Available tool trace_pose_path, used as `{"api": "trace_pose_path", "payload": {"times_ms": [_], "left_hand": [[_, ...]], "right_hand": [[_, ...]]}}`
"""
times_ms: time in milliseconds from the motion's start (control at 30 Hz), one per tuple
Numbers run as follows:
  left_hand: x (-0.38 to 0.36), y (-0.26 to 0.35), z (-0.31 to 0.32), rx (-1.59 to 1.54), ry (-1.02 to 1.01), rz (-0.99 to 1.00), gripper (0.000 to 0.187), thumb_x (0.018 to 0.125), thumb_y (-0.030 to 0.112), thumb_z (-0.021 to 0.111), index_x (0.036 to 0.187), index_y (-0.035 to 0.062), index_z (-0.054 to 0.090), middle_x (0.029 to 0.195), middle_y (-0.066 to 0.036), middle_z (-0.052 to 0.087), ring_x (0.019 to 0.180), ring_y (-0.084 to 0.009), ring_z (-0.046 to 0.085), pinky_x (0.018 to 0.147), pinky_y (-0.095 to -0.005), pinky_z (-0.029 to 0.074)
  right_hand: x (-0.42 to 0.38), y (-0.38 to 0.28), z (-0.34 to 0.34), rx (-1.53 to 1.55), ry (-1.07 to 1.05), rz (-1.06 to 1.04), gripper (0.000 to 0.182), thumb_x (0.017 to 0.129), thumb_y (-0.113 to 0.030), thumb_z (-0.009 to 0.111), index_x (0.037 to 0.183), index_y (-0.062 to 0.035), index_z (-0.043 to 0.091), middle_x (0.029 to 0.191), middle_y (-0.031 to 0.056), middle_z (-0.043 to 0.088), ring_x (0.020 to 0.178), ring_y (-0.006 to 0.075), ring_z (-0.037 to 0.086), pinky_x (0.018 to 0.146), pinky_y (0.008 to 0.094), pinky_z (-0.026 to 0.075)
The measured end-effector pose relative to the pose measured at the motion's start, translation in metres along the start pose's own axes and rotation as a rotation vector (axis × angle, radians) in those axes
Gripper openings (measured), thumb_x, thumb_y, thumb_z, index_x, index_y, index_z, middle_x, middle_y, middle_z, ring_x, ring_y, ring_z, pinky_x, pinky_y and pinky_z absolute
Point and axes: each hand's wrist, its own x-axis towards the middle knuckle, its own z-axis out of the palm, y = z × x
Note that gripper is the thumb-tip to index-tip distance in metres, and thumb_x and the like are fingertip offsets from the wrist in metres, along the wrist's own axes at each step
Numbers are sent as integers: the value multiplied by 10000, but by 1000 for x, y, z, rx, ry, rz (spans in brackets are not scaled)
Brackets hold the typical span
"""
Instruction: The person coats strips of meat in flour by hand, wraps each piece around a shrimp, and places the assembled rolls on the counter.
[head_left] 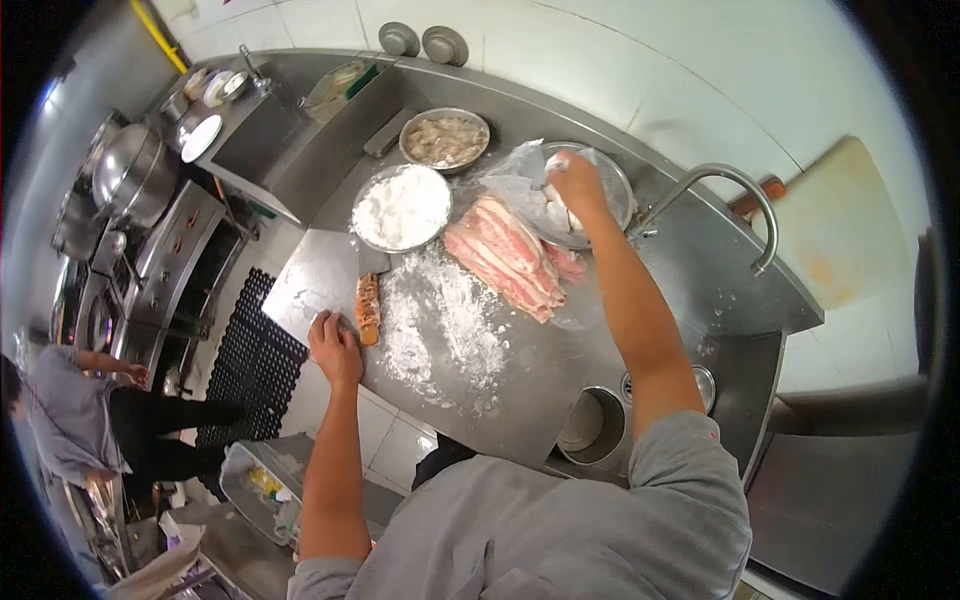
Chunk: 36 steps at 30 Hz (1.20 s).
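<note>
My right hand (577, 182) reaches into a round metal tray (622, 200) at the back, its fingers closed on whitish, floury pieces beside a clear plastic bag (515, 172). Slabs of raw, fatty meat (500, 258) lie on the steel table just left of and below that tray. My left hand (335, 350) rests on the table's left edge with its fingers apart, holding nothing. Close to it is a cleaver with a worn orange-brown handle (368, 308). White flour (440, 330) is spread over the steel between my left hand and the meat.
A bowl of white flour (402, 207) and a bowl of pale pieces in liquid (445, 138) stand at the back. A curved faucet (735, 172) rises at right, near a metal pot (593, 425). A co-worker (75, 410) stands by the stove at far left. A bin (255, 490) is below.
</note>
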Motion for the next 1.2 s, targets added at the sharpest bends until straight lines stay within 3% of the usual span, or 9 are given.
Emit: {"api": "trace_pose_path", "payload": {"times_ms": [100, 200, 300, 400, 467, 567, 667, 867, 1200], "left_hand": [[-1, 0, 1, -5, 18, 3, 286, 769, -10, 551, 1052, 11, 583, 1185, -161, 534, 1109, -344, 475, 961, -430, 378], [0, 2, 1, 4, 24, -2, 273, 774, -1, 552, 1044, 13, 587, 1184, -156, 534, 1102, -340, 478, 952, -426, 384], [0, 0, 1, 9, 26, -9, 274, 773, 2, 555, 1045, 16, 588, 1181, -155, 535, 1095, -341, 481, 947, -423, 389], [0, 3, -1, 5, 24, -19, 272, 771, 2, 557, 1041, 18, 588, 1181, -154, 535, 1089, -344, 484, 945, -424, 391], [1, 3, -2, -15, 26, -21, 269, 770, 3, 557, 1037, 18, 588, 1181, -154, 535, 1088, -345, 486, 946, -426, 391], [0, 1, 0, -7, 37, -22, 266, 769, 0, 557, 1032, 18, 588, 1178, -155, 536, 1086, -346, 487, 944, -427, 394], [-1, 2, -1, -5, 4, -77, 274, 796, 11, 553, 1067, 27, 587, 1197, -140, 538, 1135, -328, 477, 971, -399, 396], [0, 0, 0, -18, 49, -13, 263, 767, 4, 564, 1028, 13, 589, 1171, -154, 543, 1096, -343, 492, 946, -428, 398], [-2, -5, 3, -36, 58, -10, 288, 758, 3, 570, 1044, 24, 590, 1180, -155, 541, 1105, -340, 489, 959, -420, 389]], "right_hand": [[-2, 24, 24, -73, -194, -67, 258, 791, -195, 581, 995, -60, 662, 982, 212, 646, 933, 365, 615, 824, 425, 480], [-11, 22, 12, 53, 23, -110, 262, 789, -198, 598, 1002, -58, 662, 975, 202, 647, 920, 359, 615, 813, 422, 477], [-39, -22, -17, 107, 134, -102, 269, 788, -205, 604, 1003, -52, 656, 958, 201, 640, 902, 366, 608, 806, 424, 474], [-79, -36, 10, 112, -25, -274, 269, 782, -179, 608, 1011, -45, 648, 959, 206, 634, 876, 374, 604, 793, 433, 473], [-95, -48, 31, 22, -306, -180, 317, 785, -144, 626, 1070, -4, 624, 1014, 217, 630, 953, 364, 594, 846, 395, 464], [-106, -30, 73, -41, -287, -278, 309, 775, -137, 633, 1057, -10, 634, 1051, 227, 598, 978, 376, 567, 863, 418, 459], [-116, -37, 92, -259, -167, -236, 199, 756, -172, 644, 903, -38, 650, 962, 171, 602, 914, 349, 600, 782, 431, 493], [-125, -33, 109, -389, -21, -229, 211, 740, -153, 649, 913, -40, 611, 983, 152, 585, 920, 335, 602, 785, 420, 499], [-121, -37, 116, -399, -15, -153, 215, 740, -133, 641, 933, -48, 601, 1004, 162, 594, 942, 340, 590, 805, 420, 487]]}}
